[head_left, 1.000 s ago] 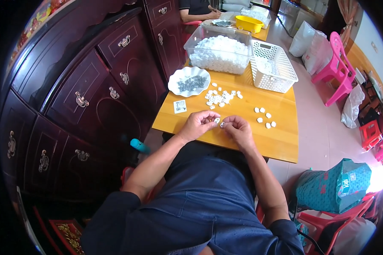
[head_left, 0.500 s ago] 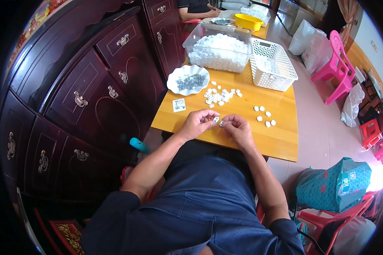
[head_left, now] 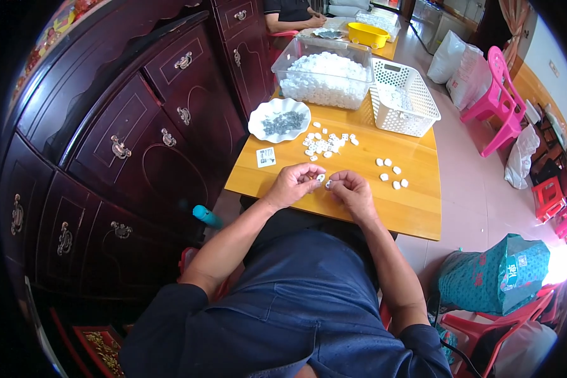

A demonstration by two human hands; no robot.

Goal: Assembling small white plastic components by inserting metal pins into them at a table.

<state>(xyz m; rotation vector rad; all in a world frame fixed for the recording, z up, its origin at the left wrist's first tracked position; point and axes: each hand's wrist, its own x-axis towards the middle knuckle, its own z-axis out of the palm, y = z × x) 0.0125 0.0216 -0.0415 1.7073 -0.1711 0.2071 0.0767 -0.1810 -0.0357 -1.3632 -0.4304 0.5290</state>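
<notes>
Over the near edge of the wooden table, my left hand [head_left: 298, 181] pinches a small white plastic piece [head_left: 320, 178] between thumb and fingertips. Close beside it, my right hand [head_left: 354, 192] pinches another small white piece [head_left: 328, 184], mostly covered by the fingers. A narrow gap separates the two pieces. Beyond my hands lies a loose group of white plastic pieces [head_left: 326, 146], several showing dark holes. To the right are several white rounded pieces [head_left: 384, 177], set apart. A scalloped white dish [head_left: 256, 128] holds small dark grey parts [head_left: 283, 122].
A clear bin [head_left: 324, 88] heaped with white pieces and a white perforated basket [head_left: 422, 122] stand at the table's [head_left: 409, 208] far side. A printed white card [head_left: 266, 157] lies left. Dark cabinets [head_left: 120, 126] flank the left. Farther back, another person sits near a yellow tub [head_left: 367, 34].
Almost nothing differs. Both hands keep their pinch on the small white pieces, and the view has shifted very slightly.
</notes>
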